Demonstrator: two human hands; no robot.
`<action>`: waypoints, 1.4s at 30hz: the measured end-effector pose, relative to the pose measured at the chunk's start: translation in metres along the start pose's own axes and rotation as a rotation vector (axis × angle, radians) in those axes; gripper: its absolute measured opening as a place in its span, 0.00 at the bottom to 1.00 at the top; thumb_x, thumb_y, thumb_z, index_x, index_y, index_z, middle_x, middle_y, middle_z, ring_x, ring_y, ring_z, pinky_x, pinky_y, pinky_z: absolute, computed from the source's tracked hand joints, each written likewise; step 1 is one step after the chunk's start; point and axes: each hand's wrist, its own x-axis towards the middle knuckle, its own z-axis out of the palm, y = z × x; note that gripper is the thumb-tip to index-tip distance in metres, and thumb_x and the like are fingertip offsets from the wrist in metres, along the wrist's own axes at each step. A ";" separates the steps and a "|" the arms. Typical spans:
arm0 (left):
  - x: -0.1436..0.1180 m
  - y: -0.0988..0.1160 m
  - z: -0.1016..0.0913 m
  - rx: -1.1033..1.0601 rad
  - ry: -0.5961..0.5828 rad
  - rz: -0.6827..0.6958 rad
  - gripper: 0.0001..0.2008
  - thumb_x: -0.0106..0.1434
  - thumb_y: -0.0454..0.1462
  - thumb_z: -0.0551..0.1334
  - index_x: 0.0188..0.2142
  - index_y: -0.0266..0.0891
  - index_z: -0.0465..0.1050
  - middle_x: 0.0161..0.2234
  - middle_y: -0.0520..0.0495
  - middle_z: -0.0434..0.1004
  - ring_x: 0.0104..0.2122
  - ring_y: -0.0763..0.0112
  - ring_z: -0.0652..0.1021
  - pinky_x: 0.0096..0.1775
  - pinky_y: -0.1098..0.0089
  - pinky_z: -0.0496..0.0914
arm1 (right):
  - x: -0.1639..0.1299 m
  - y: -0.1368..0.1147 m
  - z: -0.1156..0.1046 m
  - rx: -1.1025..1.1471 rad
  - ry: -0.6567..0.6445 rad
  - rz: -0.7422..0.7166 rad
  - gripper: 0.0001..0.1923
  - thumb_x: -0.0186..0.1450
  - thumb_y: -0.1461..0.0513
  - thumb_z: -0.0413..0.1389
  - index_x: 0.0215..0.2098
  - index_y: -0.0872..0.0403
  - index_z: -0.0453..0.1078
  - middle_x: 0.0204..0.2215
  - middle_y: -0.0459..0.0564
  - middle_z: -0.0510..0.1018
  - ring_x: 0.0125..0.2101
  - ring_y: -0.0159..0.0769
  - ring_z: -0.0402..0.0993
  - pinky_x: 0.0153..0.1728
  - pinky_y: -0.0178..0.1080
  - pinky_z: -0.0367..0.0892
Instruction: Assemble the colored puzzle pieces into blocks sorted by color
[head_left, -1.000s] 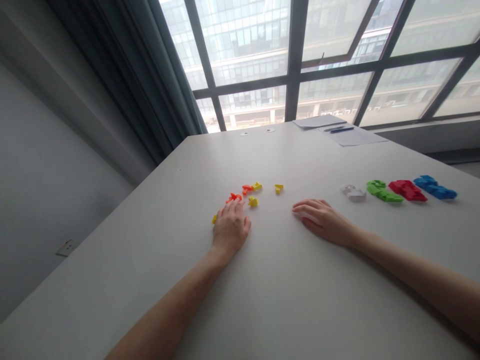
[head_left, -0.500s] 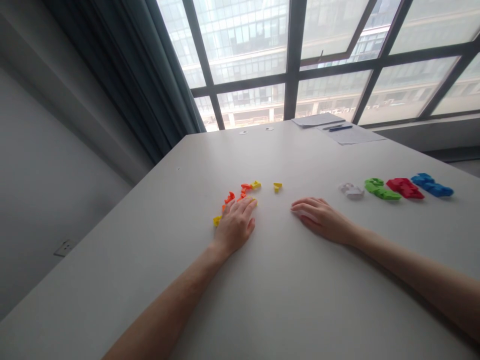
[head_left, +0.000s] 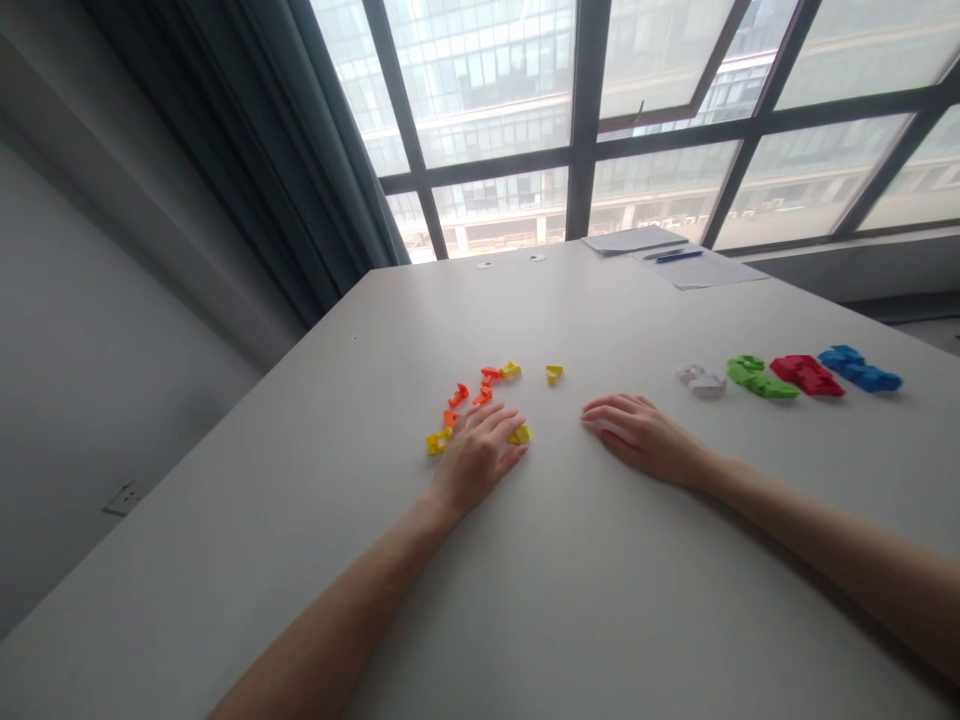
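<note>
Resting flat and spread, left hand (head_left: 478, 452) touches one of four yellow pieces (head_left: 519, 435); right hand (head_left: 637, 437) lies flat.

No text, label, brand, number or sign is legible anywhere. The white sheets of paper (head_left: 679, 262) at the far edge of the pale grey counter (head_left: 570, 600) are too distant to show any writing.
</note>
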 end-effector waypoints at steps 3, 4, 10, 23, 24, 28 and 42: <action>0.000 0.000 -0.001 -0.045 -0.005 0.031 0.11 0.65 0.37 0.62 0.47 0.43 0.72 0.48 0.46 0.78 0.52 0.62 0.75 0.59 0.53 0.60 | 0.000 0.000 0.000 -0.005 -0.001 0.003 0.13 0.69 0.61 0.47 0.48 0.50 0.69 0.49 0.54 0.76 0.50 0.40 0.71 0.51 0.45 0.63; 0.000 0.001 -0.002 -0.050 0.008 0.032 0.09 0.65 0.38 0.62 0.45 0.43 0.73 0.46 0.47 0.78 0.50 0.62 0.75 0.59 0.54 0.61 | 0.000 0.000 0.000 -0.004 0.000 0.003 0.13 0.69 0.61 0.47 0.48 0.50 0.69 0.49 0.54 0.76 0.50 0.40 0.71 0.51 0.45 0.63; 0.000 0.005 -0.007 -0.034 0.035 0.043 0.11 0.60 0.43 0.67 0.39 0.41 0.73 0.38 0.48 0.78 0.43 0.62 0.76 0.51 0.58 0.67 | -0.001 -0.001 0.000 -0.014 0.023 -0.010 0.13 0.68 0.62 0.48 0.49 0.49 0.69 0.49 0.55 0.76 0.49 0.41 0.72 0.50 0.47 0.64; 0.000 0.006 -0.008 0.009 -0.024 0.003 0.15 0.57 0.29 0.59 0.44 0.39 0.72 0.43 0.45 0.76 0.47 0.59 0.73 0.54 0.56 0.65 | -0.002 -0.001 0.001 -0.026 0.016 -0.013 0.12 0.69 0.63 0.48 0.48 0.50 0.69 0.48 0.54 0.76 0.49 0.40 0.71 0.50 0.45 0.62; 0.000 0.006 -0.008 0.013 -0.025 0.004 0.15 0.56 0.28 0.59 0.44 0.39 0.72 0.43 0.45 0.76 0.47 0.59 0.73 0.54 0.56 0.65 | -0.002 -0.001 0.001 -0.024 0.017 -0.007 0.12 0.69 0.63 0.48 0.48 0.50 0.69 0.48 0.54 0.76 0.49 0.40 0.71 0.50 0.45 0.62; 0.000 0.004 -0.007 0.018 -0.005 0.008 0.09 0.60 0.31 0.59 0.41 0.40 0.72 0.40 0.45 0.77 0.45 0.60 0.73 0.51 0.57 0.66 | -0.002 0.000 0.000 -0.016 0.023 -0.004 0.13 0.69 0.63 0.47 0.48 0.50 0.69 0.48 0.55 0.76 0.49 0.41 0.72 0.50 0.46 0.63; 0.000 0.025 -0.012 0.018 0.176 0.285 0.05 0.67 0.38 0.59 0.37 0.40 0.72 0.33 0.50 0.79 0.37 0.68 0.76 0.52 0.61 0.64 | 0.000 -0.038 0.005 0.062 0.074 -0.072 0.16 0.66 0.55 0.56 0.51 0.49 0.65 0.45 0.52 0.78 0.46 0.41 0.74 0.50 0.46 0.62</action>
